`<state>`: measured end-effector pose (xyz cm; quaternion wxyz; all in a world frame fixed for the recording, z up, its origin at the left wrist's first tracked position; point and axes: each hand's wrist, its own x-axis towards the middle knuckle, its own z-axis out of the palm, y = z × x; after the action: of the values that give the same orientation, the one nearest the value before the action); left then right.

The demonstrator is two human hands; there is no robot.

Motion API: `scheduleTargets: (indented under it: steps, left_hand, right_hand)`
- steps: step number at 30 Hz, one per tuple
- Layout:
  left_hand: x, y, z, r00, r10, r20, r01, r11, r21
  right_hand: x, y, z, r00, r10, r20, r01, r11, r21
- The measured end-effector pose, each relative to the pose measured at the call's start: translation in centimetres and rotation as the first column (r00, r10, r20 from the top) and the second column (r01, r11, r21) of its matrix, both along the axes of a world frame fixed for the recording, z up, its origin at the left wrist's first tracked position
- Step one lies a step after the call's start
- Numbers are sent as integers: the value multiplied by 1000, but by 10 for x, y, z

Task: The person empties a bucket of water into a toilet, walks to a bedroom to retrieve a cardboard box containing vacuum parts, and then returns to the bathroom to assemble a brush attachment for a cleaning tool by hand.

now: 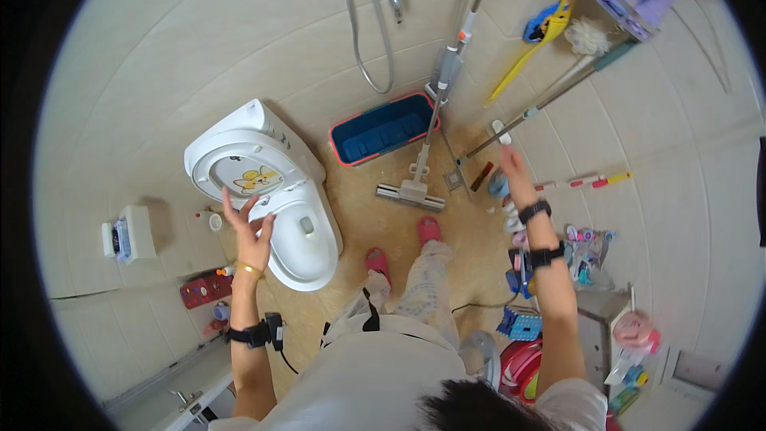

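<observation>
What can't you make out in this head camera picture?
All in the head view:
Right hand: blurred, so whether it touches the white oval object by its fingertips can't be told.
Toilet: part of its left side is hidden behind the left hand.
Sponge mop: its handle's top is cut off by the upper edge.
Red-pink basin: partly hidden by the right forearm.

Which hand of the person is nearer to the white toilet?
Left. The left hand overlaps the toilet in view; the right hand is well to the toilet's right.
</observation>
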<state>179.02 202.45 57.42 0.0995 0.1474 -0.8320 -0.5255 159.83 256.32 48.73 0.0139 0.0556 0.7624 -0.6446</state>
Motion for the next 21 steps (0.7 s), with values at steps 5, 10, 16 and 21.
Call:
scheduleTargets:
  steps: [5,10,16,21]
  left_hand:
    - [26,2,5,965,260,42,-259,965,-32]
    - [40,47,45,878,472,81,-451,871,-196]
    - [12,108,74,841,536,76,-511,832,-215]
    - [-41,134,115,933,349,-86,-356,862,-361]
  right_hand:
    - [-201,2,-36,999,-53,-4,53,985,166]
    - [-360,2,-72,990,-101,-102,119,976,185]
    - [-406,-10,-85,994,87,66,-88,996,8]
    - [-317,-86,-59,964,259,-56,-256,965,60]
